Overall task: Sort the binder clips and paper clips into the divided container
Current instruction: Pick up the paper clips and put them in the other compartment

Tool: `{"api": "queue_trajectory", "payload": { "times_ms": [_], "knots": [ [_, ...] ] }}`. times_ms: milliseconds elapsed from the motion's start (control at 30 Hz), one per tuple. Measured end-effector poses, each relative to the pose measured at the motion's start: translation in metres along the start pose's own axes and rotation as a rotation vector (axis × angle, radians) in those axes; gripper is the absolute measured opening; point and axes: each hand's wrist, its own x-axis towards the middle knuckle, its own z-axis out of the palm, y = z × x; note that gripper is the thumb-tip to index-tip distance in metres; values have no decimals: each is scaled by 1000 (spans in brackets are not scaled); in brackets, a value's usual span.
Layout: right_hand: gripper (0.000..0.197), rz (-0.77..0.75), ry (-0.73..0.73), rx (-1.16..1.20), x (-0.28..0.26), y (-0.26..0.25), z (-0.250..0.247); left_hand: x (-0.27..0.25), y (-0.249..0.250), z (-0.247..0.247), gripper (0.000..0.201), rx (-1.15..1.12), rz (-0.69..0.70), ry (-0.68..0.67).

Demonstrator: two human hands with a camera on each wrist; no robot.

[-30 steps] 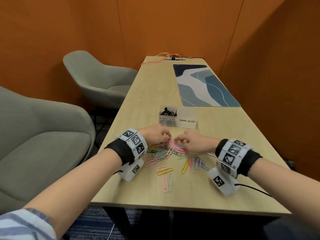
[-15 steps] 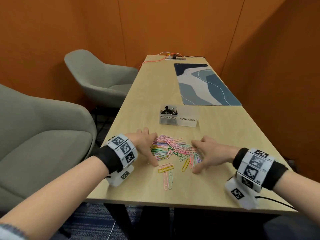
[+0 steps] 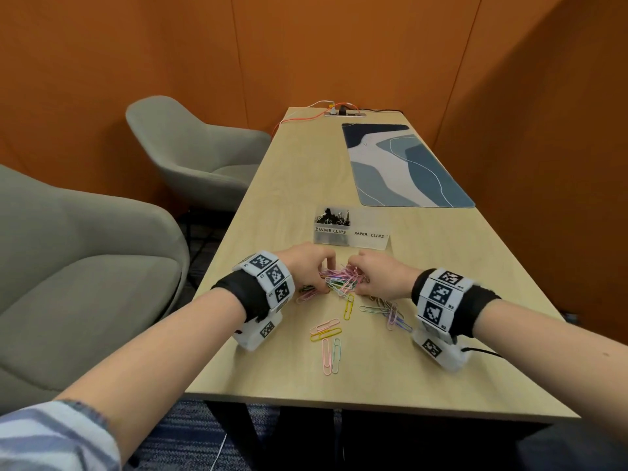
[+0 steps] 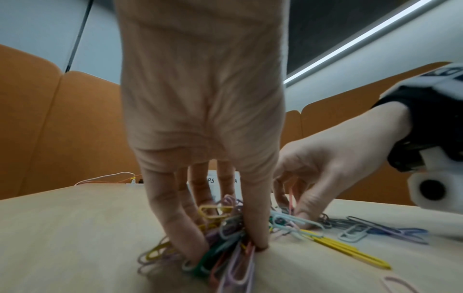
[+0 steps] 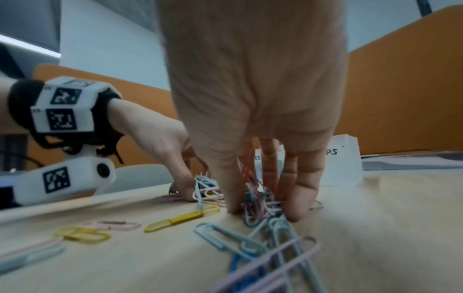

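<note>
A heap of coloured paper clips (image 3: 341,282) lies on the wooden table (image 3: 278,212) in front of the clear divided container (image 3: 368,237). Its left compartment, labelled BINDER CLIPS, holds black binder clips (image 3: 331,215). The right compartment, labelled PAPER CLIPS, looks empty. My left hand (image 3: 316,270) and right hand (image 3: 367,277) meet over the heap, fingers curled down into it. In the left wrist view my left hand (image 4: 229,247) pinches a bunch of paper clips (image 4: 225,263) between thumb and fingers. In the right wrist view my right hand (image 5: 265,210) grips paper clips (image 5: 255,206) against the table.
Loose paper clips lie nearer me: a yellow one (image 3: 348,305), a pink and yellow pair (image 3: 326,329), two more (image 3: 331,355), and a cluster (image 3: 390,312) by my right wrist. A blue patterned mat (image 3: 404,164) lies beyond the container. Grey chairs (image 3: 85,277) stand to the left.
Half a second ago both hands lay spread apart at the sides of the pile with straight fingers. Now they have come together over it and curled round clips.
</note>
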Motion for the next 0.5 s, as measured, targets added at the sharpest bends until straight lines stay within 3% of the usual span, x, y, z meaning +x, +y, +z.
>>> {"api": "queue_trajectory", "payload": {
  "times_ms": [233, 367, 500],
  "knots": [
    [7, -16, 83, 41, 1, 8, -4, 3, 0, -6, 33, -13, 15, 39],
    [22, 67, 47, 314, -1, 24, -17, 3, -6, -15, 18, -104, 32, 42],
    [15, 148, 54, 601, -2, 38, -24, 1, -10, -25, 10, -224, 44, 51]
  ]
}}
